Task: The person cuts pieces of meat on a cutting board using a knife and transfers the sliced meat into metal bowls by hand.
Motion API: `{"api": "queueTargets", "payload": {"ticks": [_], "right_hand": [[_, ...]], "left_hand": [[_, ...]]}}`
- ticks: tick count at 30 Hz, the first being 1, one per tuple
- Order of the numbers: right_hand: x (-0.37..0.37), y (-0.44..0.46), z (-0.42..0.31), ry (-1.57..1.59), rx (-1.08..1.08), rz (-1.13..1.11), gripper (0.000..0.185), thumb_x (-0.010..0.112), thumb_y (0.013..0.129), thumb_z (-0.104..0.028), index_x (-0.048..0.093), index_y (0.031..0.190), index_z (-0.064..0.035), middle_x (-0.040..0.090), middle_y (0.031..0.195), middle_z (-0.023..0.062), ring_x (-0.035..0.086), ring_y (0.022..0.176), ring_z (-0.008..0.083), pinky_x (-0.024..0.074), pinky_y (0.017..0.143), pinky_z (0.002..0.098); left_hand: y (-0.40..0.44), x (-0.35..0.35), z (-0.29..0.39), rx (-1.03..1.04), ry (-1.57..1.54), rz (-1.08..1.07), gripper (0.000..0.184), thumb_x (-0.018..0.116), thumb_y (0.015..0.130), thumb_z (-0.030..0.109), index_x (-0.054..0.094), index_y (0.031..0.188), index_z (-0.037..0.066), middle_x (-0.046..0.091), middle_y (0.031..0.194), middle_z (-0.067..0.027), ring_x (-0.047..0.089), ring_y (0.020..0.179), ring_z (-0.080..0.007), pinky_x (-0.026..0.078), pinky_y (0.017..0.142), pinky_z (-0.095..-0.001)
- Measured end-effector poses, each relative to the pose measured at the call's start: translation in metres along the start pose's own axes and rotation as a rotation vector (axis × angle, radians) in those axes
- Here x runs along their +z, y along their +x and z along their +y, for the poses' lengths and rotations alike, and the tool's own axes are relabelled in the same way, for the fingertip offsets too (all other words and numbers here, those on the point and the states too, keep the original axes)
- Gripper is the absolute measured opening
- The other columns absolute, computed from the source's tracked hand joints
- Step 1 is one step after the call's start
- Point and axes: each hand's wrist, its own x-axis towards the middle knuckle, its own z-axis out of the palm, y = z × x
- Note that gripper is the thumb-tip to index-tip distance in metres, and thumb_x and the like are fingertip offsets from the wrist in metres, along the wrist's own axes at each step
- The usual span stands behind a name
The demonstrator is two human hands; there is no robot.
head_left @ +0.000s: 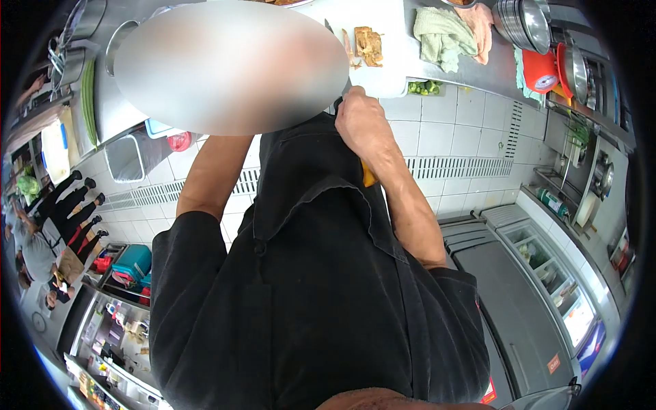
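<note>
My right hand (364,121) is a closed fist at the near edge of the counter, in front of the black apron. It grips what looks like a knife (347,89); only a bit of grey blade and dark handle show, the rest lying behind a blurred patch. My left forearm (217,171) runs up into that patch, which hides my left hand completely. Right of the blur, a browned, fried-looking piece of food (369,46) lies on a white cutting board (389,75). A thin brown strip (347,46) lies beside it.
A green cloth (444,37), a pink cloth (480,29), stacked metal bowls (523,24) and a red scale (542,72) stand to the right. Green vegetables (425,87) sit below the board's edge. At left are a long green gourd (89,102), a bin (125,158) and other people.
</note>
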Motion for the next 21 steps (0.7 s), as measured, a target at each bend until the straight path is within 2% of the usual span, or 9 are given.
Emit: {"api": "queueTargets", "payload": {"ticks": [10,13,16,19,21], "right_hand": [[0.029,0.017,0.004,-0.072,-0.016,0.01,0.012,0.05,0.089,-0.001,0.053,0.092,0.011,0.066,0.077,0.0361,0.069,0.078,0.0521,0.0576,0.075,0.0546],[0.009,0.021,0.014,0.006,-0.056,0.031,0.02,0.052,0.098,-0.009,0.054,0.092,0.0097,0.065,0.074,0.0331,0.067,0.074,0.0506,0.0537,0.069,0.0561],[-0.02,0.007,0.01,-0.005,-0.026,0.106,0.022,0.051,0.101,-0.011,0.054,0.092,0.0098,0.064,0.072,0.033,0.067,0.074,0.0509,0.0531,0.068,0.0562],[-0.024,-0.001,0.026,-0.049,0.052,0.053,0.023,0.051,0.102,-0.011,0.055,0.093,0.0096,0.064,0.072,0.0333,0.066,0.074,0.0515,0.0527,0.068,0.0557],[-0.015,-0.004,0.039,-0.04,0.048,0.032,0.023,0.05,0.102,-0.012,0.055,0.093,0.0089,0.063,0.073,0.0344,0.066,0.074,0.052,0.0525,0.068,0.0552]], "left_hand": [[-0.001,0.0,-0.004,-0.017,-0.049,0.004,0.01,0.068,0.088,0.006,0.069,0.097,0.004,0.068,0.111,-0.0093,0.06,0.106,-0.0306,0.05,0.096,-0.0387],[0.001,-0.001,0.0,-0.029,-0.042,0.003,0.012,0.068,0.086,0.004,0.069,0.098,0.004,0.068,0.109,-0.0095,0.06,0.105,-0.0311,0.051,0.095,-0.0391],[0.001,-0.003,0.006,-0.076,-0.026,0.016,0.015,0.07,0.086,0.006,0.069,0.1,0.003,0.068,0.106,-0.0117,0.061,0.104,-0.0336,0.051,0.093,-0.0418],[0.0,0.001,0.029,-0.376,-0.104,0.006,0.024,0.075,0.084,0.012,0.067,0.104,0.001,0.066,0.104,-0.0168,0.061,0.102,-0.0373,0.051,0.093,-0.0447],[0.0,0.012,0.045,-0.414,-0.174,0.052,0.031,0.079,0.082,0.016,0.066,0.105,-0.001,0.065,0.103,-0.02,0.061,0.101,-0.0394,0.051,0.092,-0.0456]]}}
